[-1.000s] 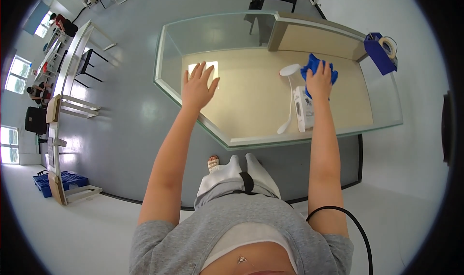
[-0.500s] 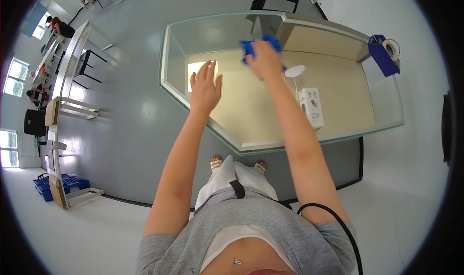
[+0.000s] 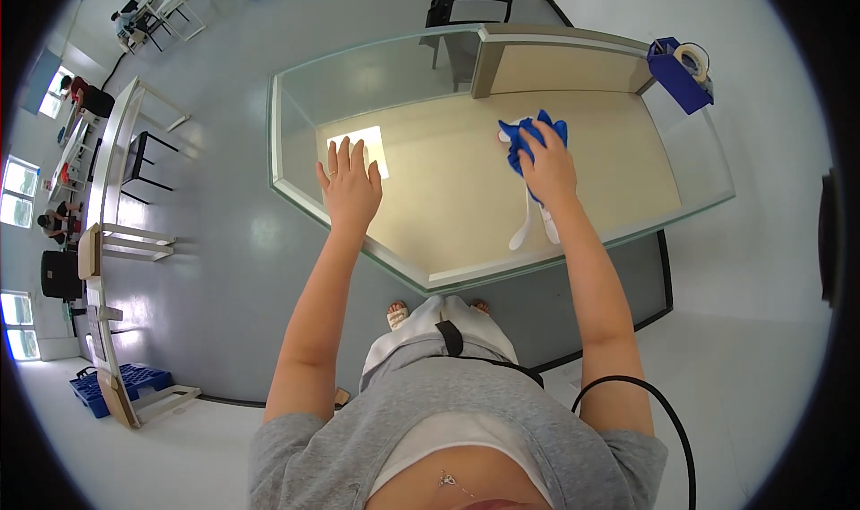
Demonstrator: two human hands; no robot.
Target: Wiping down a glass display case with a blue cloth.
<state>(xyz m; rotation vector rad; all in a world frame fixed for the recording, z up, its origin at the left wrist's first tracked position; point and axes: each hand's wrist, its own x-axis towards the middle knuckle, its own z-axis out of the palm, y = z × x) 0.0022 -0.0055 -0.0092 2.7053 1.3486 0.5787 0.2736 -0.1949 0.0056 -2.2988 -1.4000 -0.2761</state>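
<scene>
While the left hand (image 3: 349,188) lies spread flat on smooth glass (image 3: 394,71), the right hand (image 3: 548,171) clutches a crumpled blue cloth (image 3: 524,138).

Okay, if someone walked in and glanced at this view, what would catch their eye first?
The bright blue cloth under the right hand, pressed on the glass table, stands out most. The left hand lies flat with fingers spread near the table's left edge. A white spray bottle lies on its side just below the right hand.
</scene>
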